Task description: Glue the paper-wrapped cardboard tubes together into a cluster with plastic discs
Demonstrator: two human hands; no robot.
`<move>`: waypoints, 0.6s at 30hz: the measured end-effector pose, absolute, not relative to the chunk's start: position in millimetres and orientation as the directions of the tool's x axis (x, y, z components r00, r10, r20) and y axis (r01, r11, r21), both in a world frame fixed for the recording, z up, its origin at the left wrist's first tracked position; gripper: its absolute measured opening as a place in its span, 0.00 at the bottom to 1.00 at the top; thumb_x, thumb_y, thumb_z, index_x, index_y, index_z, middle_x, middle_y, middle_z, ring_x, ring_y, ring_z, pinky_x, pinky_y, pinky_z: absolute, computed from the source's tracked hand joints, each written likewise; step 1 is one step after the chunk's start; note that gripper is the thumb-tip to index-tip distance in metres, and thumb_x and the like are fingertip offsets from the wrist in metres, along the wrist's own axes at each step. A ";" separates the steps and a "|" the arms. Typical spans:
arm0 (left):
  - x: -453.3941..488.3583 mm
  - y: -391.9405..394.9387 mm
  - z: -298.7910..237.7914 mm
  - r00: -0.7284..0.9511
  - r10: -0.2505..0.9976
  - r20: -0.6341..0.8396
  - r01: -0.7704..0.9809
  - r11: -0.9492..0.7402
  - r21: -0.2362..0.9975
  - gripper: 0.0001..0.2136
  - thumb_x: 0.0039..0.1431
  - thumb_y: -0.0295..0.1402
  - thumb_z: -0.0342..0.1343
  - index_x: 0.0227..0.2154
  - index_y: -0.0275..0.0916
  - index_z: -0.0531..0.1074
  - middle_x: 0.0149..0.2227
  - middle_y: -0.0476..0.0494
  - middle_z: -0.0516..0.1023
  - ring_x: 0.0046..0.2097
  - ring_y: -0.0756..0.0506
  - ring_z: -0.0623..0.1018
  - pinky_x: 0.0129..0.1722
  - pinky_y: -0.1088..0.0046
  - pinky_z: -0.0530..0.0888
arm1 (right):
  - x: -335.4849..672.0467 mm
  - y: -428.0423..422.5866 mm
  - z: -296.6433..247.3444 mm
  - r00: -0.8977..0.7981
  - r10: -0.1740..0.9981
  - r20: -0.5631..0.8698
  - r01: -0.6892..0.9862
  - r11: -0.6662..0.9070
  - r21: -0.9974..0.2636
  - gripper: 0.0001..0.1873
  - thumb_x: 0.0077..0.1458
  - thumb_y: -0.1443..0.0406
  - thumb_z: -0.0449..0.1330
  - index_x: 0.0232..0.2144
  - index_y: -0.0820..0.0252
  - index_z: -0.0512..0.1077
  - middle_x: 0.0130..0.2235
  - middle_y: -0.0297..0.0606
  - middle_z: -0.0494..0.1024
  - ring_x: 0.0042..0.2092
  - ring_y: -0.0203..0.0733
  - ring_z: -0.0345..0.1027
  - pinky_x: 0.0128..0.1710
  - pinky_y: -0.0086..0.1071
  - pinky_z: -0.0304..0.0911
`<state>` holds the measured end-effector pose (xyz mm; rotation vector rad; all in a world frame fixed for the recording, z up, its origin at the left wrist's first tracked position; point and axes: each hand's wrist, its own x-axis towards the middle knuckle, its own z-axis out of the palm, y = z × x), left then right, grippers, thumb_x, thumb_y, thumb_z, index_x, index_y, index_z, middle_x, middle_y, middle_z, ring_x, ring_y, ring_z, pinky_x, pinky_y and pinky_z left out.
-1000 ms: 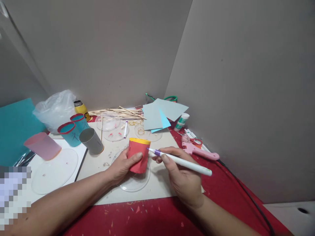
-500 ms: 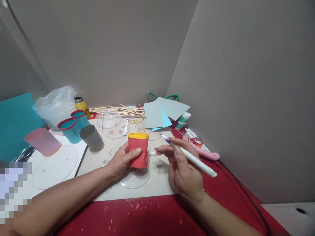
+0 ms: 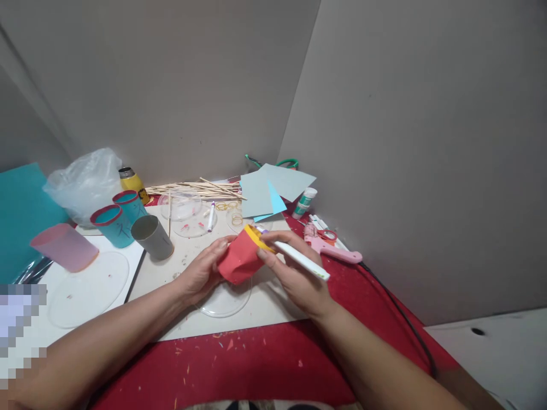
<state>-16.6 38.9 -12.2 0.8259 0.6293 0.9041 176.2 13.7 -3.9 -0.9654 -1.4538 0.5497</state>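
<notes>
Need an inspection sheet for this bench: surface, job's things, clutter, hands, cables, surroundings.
Surface: red table cover flecked with scraps, pale board on top.
Job's things: red cup with yellow rim, tilted; white marker.
Clutter: teal cups, grey tube, pink cup, skewers, blue paper sheets, clear discs, plastic bag.
Hands: left hand holds the red cup; right hand holds the marker and touches the cup's rim.
Cables: black cord from pink glue gun.
Surroundings: grey walls.
</notes>
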 end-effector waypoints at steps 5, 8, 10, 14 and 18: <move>-14.0 35.4 -11.6 0.555 0.801 -0.223 -0.406 0.495 0.768 0.29 0.57 0.50 0.65 0.57 0.39 0.71 0.50 0.35 0.78 0.46 0.40 0.79 0.46 0.63 0.76 | 177.8 14.7 -6.9 0.233 0.716 0.658 0.323 0.582 -0.747 0.07 0.58 0.63 0.67 0.40 0.51 0.76 0.38 0.33 0.82 0.37 0.40 0.77 0.37 0.34 0.73; -12.5 35.1 -12.4 0.580 0.784 -0.219 -0.408 0.513 0.755 0.28 0.56 0.49 0.67 0.54 0.38 0.72 0.47 0.36 0.78 0.42 0.42 0.80 0.40 0.65 0.77 | 176.8 10.9 -5.5 0.192 0.719 0.668 0.312 0.601 -0.736 0.08 0.60 0.63 0.65 0.43 0.50 0.76 0.39 0.33 0.82 0.38 0.41 0.77 0.37 0.34 0.72; -13.5 37.3 -13.3 0.547 0.809 -0.212 -0.425 0.487 0.763 0.26 0.56 0.49 0.67 0.52 0.37 0.73 0.45 0.37 0.78 0.40 0.43 0.79 0.37 0.67 0.77 | 176.2 8.2 -3.5 0.211 0.690 0.692 0.292 0.631 -0.719 0.09 0.63 0.62 0.62 0.46 0.49 0.76 0.40 0.34 0.83 0.41 0.43 0.78 0.42 0.38 0.72; -17.6 43.7 -14.6 0.454 0.867 -0.203 -0.476 0.429 0.768 0.23 0.59 0.48 0.65 0.47 0.34 0.73 0.39 0.39 0.77 0.36 0.45 0.77 0.32 0.70 0.76 | 180.3 7.9 -1.2 0.393 0.560 0.729 0.183 0.730 -0.659 0.08 0.65 0.59 0.60 0.45 0.49 0.76 0.37 0.34 0.82 0.42 0.45 0.77 0.50 0.45 0.68; -18.6 47.6 -13.3 0.360 0.907 -0.218 -0.510 0.387 0.768 0.21 0.58 0.48 0.65 0.43 0.34 0.74 0.35 0.42 0.77 0.33 0.47 0.74 0.26 0.73 0.74 | 192.6 9.7 0.2 0.422 0.611 0.669 0.152 0.680 -0.717 0.27 0.69 0.46 0.46 0.47 0.52 0.79 0.39 0.38 0.78 0.39 0.46 0.74 0.43 0.44 0.67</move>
